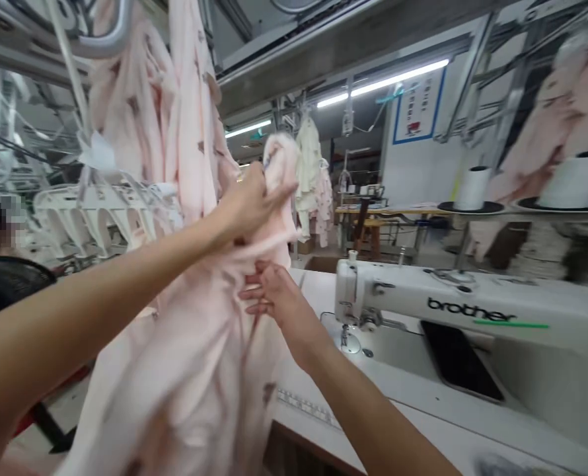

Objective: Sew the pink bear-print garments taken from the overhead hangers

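A pale pink garment [209,317] with small dark motifs hangs in front of me, its lower part smeared by motion. My left hand [254,201] is closed on its upper part, where a rolled fold rises beside the thumb. Below it, my right hand [279,291] is open, fingers apart and turned toward the cloth; whether the fingertips touch it is unclear. To the right of the hands stands a white Brother sewing machine [403,291], its needle and presser foot above the bed.
A black phone [460,360] rests on the machine bed. More pink garments [140,112] hang from the overhead rail at left, near a hanger rack [96,211]. White thread cones [474,188] stand at right. A person's head and a black fan [14,281] are at far left.
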### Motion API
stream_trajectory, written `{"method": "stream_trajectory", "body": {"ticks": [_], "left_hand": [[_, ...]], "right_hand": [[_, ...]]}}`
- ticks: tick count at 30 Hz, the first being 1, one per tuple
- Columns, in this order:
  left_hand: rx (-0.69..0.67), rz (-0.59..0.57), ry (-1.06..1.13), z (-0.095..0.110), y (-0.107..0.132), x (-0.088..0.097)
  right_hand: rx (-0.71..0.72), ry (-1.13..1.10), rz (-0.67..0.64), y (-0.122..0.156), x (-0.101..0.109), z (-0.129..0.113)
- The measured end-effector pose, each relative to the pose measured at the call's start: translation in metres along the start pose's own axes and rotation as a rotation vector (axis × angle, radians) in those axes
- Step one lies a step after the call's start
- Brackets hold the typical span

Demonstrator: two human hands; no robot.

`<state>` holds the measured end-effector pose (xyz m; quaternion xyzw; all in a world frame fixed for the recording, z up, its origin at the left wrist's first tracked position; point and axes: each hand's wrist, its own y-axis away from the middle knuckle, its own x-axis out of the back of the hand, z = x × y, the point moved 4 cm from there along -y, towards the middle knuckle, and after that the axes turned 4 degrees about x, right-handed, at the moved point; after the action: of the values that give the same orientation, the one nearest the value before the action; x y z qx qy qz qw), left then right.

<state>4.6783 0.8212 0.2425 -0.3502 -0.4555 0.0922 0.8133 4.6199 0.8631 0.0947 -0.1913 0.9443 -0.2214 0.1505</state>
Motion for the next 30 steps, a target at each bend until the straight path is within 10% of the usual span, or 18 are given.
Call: {"method": "stream_trajectory", "body": {"ticks": [6, 10, 14, 16, 20, 24, 30], "left_hand": [[-0.04, -0.249, 0.086, 0.009, 0.026, -0.01], [0.046, -0.195, 0.038, -0.038, 0.063, 0.001], [0.267, -0.624, -0.269, -0.121, 0.138, -0.068], [0.204, -0.646, -0.333, -0.136, 0.163, -0.1], [-0.103, -0.393, -0.145, -0.093, 0.156, -0.132], [-0.257, -0.516, -0.04, -0.039, 0.146, -0.178], [0.108, -0.846, 0.318, -0.057, 0.235, -0.225]], "right_hand": [[-0.079, -0.03, 0.264, 0.003, 0.046, 0.026], [-0.317, -0.334, 0.186, 0.048, 0.081, 0.018], [-0.501, -0.139, 0.182, 0.091, 0.105, 0.037], [-0.435, 0.109, 0.194, 0.102, 0.11, 0.052], [-0.336, 0.299, 0.256, 0.109, 0.112, 0.062], [-0.314, 0.398, 0.281, 0.115, 0.123, 0.048], [-0.504, 0.44, 0.225, 0.145, 0.131, 0.078]]}}
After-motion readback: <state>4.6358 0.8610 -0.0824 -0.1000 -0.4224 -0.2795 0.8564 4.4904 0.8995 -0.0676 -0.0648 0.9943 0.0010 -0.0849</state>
